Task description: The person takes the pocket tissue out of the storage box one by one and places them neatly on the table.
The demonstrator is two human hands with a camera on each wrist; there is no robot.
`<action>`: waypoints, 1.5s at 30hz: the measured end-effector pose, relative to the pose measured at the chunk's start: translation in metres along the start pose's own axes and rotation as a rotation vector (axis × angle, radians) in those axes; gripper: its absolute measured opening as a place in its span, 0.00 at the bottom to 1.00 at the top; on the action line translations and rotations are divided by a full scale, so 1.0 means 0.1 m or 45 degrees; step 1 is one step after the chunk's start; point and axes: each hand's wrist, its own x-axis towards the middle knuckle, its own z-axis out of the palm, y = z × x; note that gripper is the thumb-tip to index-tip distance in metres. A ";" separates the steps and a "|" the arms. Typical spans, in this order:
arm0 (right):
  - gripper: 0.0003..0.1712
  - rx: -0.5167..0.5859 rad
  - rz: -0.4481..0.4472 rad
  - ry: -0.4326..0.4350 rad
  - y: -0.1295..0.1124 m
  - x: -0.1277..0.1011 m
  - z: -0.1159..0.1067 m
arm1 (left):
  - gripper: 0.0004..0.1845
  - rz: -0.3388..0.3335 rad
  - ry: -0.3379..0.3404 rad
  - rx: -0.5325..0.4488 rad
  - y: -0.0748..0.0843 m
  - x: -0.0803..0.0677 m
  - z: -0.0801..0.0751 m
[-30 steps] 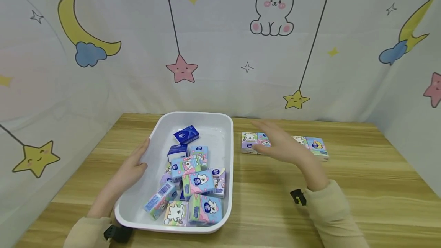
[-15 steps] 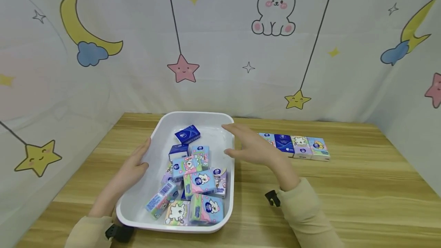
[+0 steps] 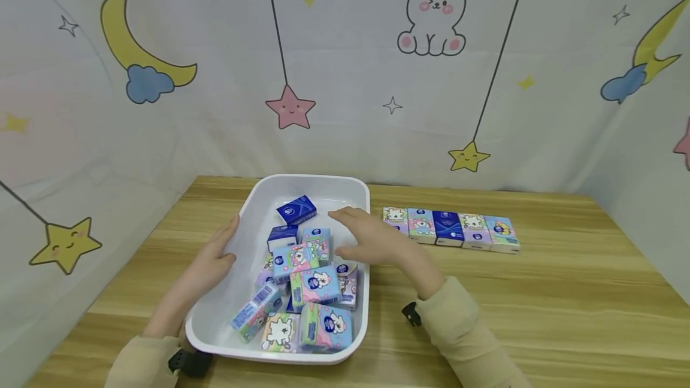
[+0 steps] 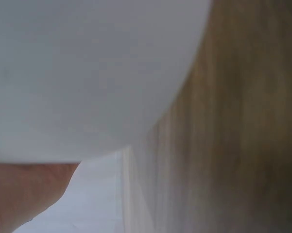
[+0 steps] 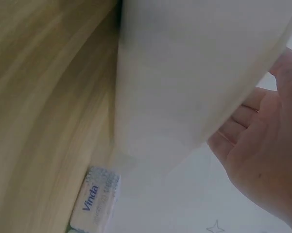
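Note:
A white plastic bin [image 3: 221,322] stands on the table, holding several small tissue packs in a loose pile. My left hand [image 3: 207,268] lies along its left rim with fingers fairly straight. Over the right rim reaches my right hand [image 3: 372,238], thumb and fingers apart with nothing between them. Closest to its fingertips are a blue-and-pink tissue pack [image 3: 317,238] and, farther back, a dark blue tissue pack [image 3: 297,210]. Another pastel tissue pack [image 3: 315,285] lies on top nearer the front. In the right wrist view my right hand's fingers pass behind the bin's edge.
Right of the bin, a straight row of tissue packs [image 3: 448,229] lies side by side on the wooden table [image 3: 539,310]. A white cloth [image 3: 345,148] printed with moons, stars and a rabbit hangs behind and at both sides.
My right hand has moved left from above the row of tissue packs to over the bin, uncovering the row. My left hand stays at the bin's left rim.

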 end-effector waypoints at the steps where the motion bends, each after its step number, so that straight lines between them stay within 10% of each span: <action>1: 0.41 -0.009 -0.005 -0.017 0.00 0.02 0.02 | 0.40 0.001 -0.001 -0.004 0.00 0.00 0.00; 21: 0.45 -0.324 -0.036 -0.088 -0.02 0.32 0.26 | 0.40 -0.004 -0.013 -0.018 0.05 0.00 0.01; 45: 0.44 -0.357 0.067 -0.172 -0.11 0.42 0.30 | 0.40 -0.005 -0.006 -0.013 0.02 -0.01 0.00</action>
